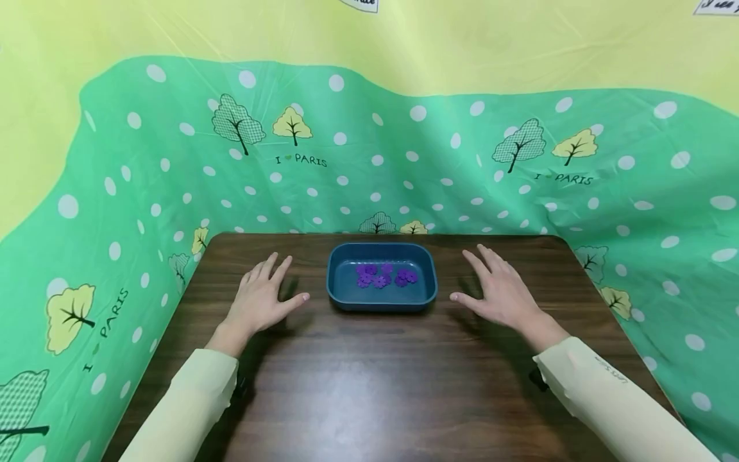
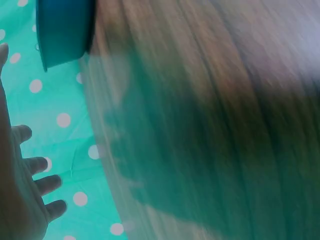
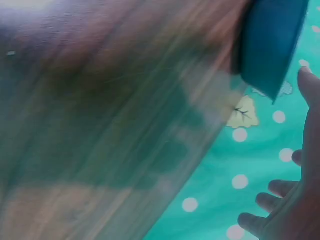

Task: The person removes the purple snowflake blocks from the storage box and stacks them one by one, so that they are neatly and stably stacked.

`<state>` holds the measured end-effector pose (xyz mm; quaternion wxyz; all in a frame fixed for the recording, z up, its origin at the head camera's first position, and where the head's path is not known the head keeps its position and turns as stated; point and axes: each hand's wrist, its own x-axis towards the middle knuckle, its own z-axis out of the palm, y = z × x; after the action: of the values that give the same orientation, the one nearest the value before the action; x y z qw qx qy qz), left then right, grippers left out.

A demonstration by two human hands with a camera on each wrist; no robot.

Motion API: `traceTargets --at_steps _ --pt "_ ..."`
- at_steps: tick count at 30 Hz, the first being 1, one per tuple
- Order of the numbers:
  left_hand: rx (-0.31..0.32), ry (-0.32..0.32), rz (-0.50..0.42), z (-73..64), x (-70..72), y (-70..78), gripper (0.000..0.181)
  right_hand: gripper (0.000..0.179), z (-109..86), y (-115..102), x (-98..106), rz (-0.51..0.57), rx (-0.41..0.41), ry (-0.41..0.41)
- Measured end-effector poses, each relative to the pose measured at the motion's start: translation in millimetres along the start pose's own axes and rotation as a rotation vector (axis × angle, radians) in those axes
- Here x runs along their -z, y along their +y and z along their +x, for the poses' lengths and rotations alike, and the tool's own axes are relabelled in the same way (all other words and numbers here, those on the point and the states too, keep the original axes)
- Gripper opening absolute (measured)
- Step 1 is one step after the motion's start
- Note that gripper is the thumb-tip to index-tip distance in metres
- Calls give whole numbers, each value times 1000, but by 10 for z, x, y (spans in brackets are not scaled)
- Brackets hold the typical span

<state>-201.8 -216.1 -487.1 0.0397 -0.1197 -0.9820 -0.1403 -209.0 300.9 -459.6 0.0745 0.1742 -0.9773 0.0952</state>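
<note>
A blue rectangular tray (image 1: pixel 382 307) with raised sides stands on the table toward its far edge. Several small purple flower-shaped pieces (image 1: pixel 381 281) lie on its floor, most in one cluster and a few further right. My left hand (image 1: pixel 260 301) is held to the left of the tray, fingers spread and holding nothing. On the other side, my right hand (image 1: pixel 503 292) has its fingers spread too, thumb pointing at the tray and apart from it. In both wrist views the tray's outer wall (image 2: pixel 65 35) shows beyond the thumb.
The dark wood-grain table (image 1: pixel 381 385) reaches back to a green and yellow cloth (image 1: pixel 358 167) with white dots and printed trees, which hangs behind and along both sides. Shadows of both hands fall on the tabletop.
</note>
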Motion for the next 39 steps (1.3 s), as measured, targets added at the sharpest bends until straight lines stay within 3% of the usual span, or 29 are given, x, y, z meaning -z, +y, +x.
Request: traceTargets --at_steps 5,13,19,29,35,39 --pt "32 -3 -121 69 -4 76 98 101 121 -77 58 45 22 9" --pt "80 -46 -390 160 -100 266 88 90 265 -279 38 134 14 2" --pt "137 -24 -562 243 -204 397 81 75 389 -479 -1 224 48 17" --pt "222 7 -839 385 -274 481 64 52 605 -720 -92 345 148 -101" --pt "290 -27 -1049 436 -361 511 57 46 714 -816 -184 358 178 -153" --pt "334 -45 -1114 451 -417 530 54 45 802 -902 -254 348 199 -167"
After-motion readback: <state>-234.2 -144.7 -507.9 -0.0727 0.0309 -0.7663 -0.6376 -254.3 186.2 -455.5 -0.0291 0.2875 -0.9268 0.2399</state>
